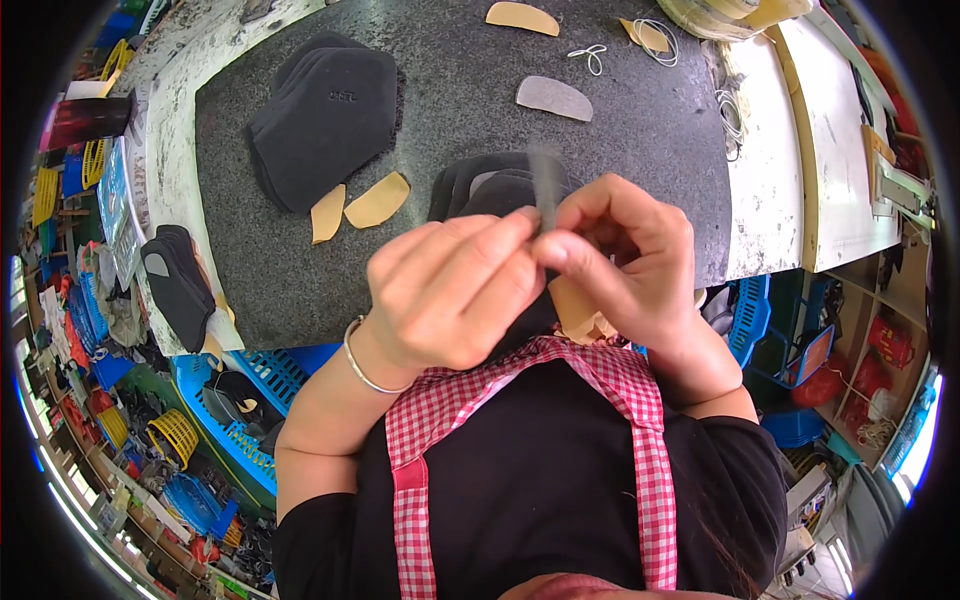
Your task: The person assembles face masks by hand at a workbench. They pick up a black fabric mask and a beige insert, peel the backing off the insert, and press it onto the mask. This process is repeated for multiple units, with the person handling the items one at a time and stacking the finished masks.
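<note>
In front of my chest, my left hand (450, 290) and my right hand (640, 255) meet fingertip to fingertip. Between them stands a thin grey piece (545, 180), seen nearly edge-on and smeared by motion; the fingers of both hands pinch its lower end. Beneath the hands lies a stack of black insole-like pieces (455, 190), partly hidden, with a grey patch on it. Tan backing-like pieces (575, 308) show under my right hand. Farther off rests a flat grey half-oval pad (555, 98).
A bigger stack of black foam pieces (325, 120) lies at the left on the dark tabletop (430, 60). Tan half-oval pieces (378, 200) and white string (590, 58) are scattered about. More black insoles (175, 285) sit at the left edge. Blue baskets (235, 430) stand below.
</note>
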`<control>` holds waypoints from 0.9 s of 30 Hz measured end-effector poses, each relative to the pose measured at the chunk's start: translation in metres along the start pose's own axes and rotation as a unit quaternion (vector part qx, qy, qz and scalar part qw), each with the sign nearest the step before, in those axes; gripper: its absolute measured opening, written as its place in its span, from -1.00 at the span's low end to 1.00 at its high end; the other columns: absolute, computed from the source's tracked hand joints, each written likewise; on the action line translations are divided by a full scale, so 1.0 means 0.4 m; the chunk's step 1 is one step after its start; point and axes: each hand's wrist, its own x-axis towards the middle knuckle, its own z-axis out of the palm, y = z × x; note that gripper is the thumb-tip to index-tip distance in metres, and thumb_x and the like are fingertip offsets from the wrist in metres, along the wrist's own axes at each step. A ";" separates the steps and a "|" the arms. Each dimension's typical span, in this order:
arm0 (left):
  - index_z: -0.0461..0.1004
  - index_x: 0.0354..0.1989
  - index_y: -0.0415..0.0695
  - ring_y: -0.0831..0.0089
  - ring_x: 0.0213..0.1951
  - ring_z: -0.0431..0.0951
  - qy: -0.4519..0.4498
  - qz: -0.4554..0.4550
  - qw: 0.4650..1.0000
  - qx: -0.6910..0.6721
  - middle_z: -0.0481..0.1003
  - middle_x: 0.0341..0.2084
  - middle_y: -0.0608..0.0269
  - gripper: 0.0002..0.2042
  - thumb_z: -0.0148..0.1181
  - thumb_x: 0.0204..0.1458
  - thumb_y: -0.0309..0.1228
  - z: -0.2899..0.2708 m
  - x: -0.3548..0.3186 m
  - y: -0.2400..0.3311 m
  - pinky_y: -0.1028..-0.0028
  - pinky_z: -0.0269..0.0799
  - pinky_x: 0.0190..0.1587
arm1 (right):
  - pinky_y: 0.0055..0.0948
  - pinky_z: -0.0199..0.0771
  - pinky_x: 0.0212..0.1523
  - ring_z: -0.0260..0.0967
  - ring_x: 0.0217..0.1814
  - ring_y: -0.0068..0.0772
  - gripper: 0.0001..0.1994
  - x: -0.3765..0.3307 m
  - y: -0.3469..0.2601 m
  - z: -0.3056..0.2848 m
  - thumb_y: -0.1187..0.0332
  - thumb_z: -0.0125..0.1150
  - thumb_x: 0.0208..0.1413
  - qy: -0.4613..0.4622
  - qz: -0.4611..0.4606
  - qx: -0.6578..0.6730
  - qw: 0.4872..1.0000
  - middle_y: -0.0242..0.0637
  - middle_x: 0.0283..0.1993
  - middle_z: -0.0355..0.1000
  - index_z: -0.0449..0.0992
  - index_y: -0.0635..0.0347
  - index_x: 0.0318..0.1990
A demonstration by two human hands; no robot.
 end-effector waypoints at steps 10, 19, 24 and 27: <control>0.71 -0.21 -0.18 0.29 -0.10 0.67 -0.106 -0.033 0.994 -0.013 0.70 -0.13 0.27 -0.73 0.55 -0.15 -0.48 0.017 -0.121 0.001 0.35 0.56 -0.19 | -0.61 0.24 -0.49 0.27 -0.47 -0.81 -0.78 0.010 0.078 -0.084 0.33 0.36 0.36 -0.070 0.156 -0.047 0.984 -0.54 -0.50 0.43 0.61 0.34 -0.26; 0.70 -0.25 -0.16 0.28 0.02 0.68 -0.121 -0.041 0.992 0.006 0.68 -0.16 0.27 -0.78 0.52 -0.12 -0.49 0.019 -0.109 0.003 0.31 0.54 -0.10 | -0.50 0.27 -0.53 0.31 -0.56 -0.69 -0.75 0.012 0.101 -0.058 0.29 0.44 0.25 -0.052 0.151 -0.125 0.979 -0.43 -0.62 0.41 0.59 0.31 -0.34; 0.69 -0.22 -0.15 0.26 0.06 0.68 -0.180 -0.101 0.978 -0.034 0.66 -0.17 0.27 -0.77 0.49 -0.10 -0.53 0.013 -0.105 0.004 0.21 0.56 0.05 | -0.27 0.38 -0.51 0.49 -0.58 -0.22 -0.66 0.031 0.066 -0.073 0.14 0.60 0.03 -0.079 0.070 -0.349 0.931 -0.25 -0.59 0.51 0.58 0.19 -0.39; 0.69 -0.14 -0.13 0.22 0.09 0.67 -0.164 -0.170 0.969 -0.066 0.66 -0.11 0.23 -0.73 0.49 -0.08 -0.53 -0.056 -0.056 -0.062 0.22 0.56 0.09 | -0.18 0.51 -0.35 0.54 -0.48 -0.12 -0.58 0.080 -0.002 -0.174 0.03 0.69 -0.14 -0.279 0.085 -0.359 0.886 -0.23 -0.48 0.58 0.65 0.14 -0.34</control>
